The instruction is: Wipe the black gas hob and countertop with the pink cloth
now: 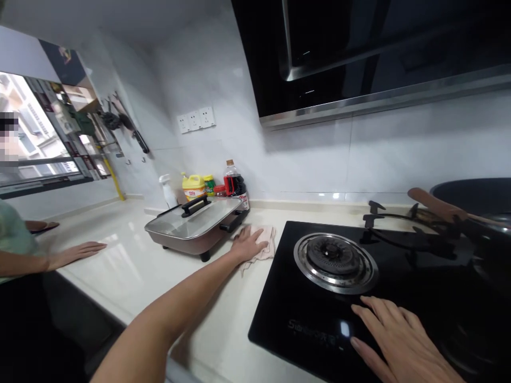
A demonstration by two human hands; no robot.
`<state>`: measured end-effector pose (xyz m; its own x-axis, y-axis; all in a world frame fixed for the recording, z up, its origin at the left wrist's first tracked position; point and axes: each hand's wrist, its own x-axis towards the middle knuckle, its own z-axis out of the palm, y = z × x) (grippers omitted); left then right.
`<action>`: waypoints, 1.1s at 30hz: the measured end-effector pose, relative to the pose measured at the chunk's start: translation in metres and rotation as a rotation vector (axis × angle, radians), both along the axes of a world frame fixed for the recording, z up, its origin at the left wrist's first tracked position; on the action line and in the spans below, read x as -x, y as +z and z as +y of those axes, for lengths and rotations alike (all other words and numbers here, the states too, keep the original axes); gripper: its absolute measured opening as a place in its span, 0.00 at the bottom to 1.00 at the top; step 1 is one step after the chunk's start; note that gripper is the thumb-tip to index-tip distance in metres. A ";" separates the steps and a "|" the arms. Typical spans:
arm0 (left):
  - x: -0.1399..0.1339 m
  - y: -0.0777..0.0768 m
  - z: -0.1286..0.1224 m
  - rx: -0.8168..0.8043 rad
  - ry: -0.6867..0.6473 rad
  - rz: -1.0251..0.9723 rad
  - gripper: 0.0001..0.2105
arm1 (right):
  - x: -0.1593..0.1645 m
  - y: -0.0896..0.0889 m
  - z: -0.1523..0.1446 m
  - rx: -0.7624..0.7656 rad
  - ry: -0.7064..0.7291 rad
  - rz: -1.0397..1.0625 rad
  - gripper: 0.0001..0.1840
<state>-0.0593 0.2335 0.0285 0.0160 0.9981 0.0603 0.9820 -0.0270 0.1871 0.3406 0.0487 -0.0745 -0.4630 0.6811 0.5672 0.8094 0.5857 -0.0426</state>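
Note:
My left hand point(248, 246) presses a pale pink cloth point(268, 246) onto the counter between the electric pan and the gas stove. Part of the cloth is hidden under the palm and fingers. The pan point(179, 244) is rectangular, with a glass lid, and its black side handle is close to my left fingers. Over the front of the black glass gas stove point(287, 308) my right hand point(399, 335) is spread with nothing in it. Just beyond its fingertips lies the bare burner point(333, 255).
Another person's hand point(75, 255) rests on the counter point(120, 276) at the left. A spray bottle point(167, 190), yellow jug point(194, 186) and sauce bottle point(235, 183) stand behind the pan. A wok point(475, 189) and wooden handle point(435, 205) are at the right. The range hood point(379, 58) hangs overhead.

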 end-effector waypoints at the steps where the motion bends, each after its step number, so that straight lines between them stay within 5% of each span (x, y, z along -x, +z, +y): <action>1: -0.008 0.000 0.014 0.001 0.005 -0.001 0.37 | 0.003 0.002 0.000 0.018 -0.017 0.010 0.29; 6: -0.048 0.000 0.059 0.032 0.022 0.000 0.38 | 0.017 0.008 0.000 0.030 -0.095 0.051 0.28; 10: -0.064 0.003 0.052 0.048 -0.023 0.031 0.35 | 0.020 0.019 -0.001 0.089 -0.091 0.045 0.26; 14: -0.057 0.005 0.003 0.051 -0.083 0.070 0.31 | 0.021 0.023 -0.001 0.079 -0.076 0.049 0.25; 25: 0.003 -0.015 -0.205 -0.098 -0.288 0.075 0.26 | 0.033 0.022 -0.002 -0.007 -0.085 0.115 0.21; 29: -0.005 -0.017 -0.231 -0.100 -0.486 0.034 0.25 | 0.034 0.024 -0.003 0.000 -0.085 0.088 0.20; 33: -0.032 -0.005 -0.205 0.025 -0.482 -0.002 0.26 | 0.034 0.022 -0.002 -0.001 -0.085 0.085 0.19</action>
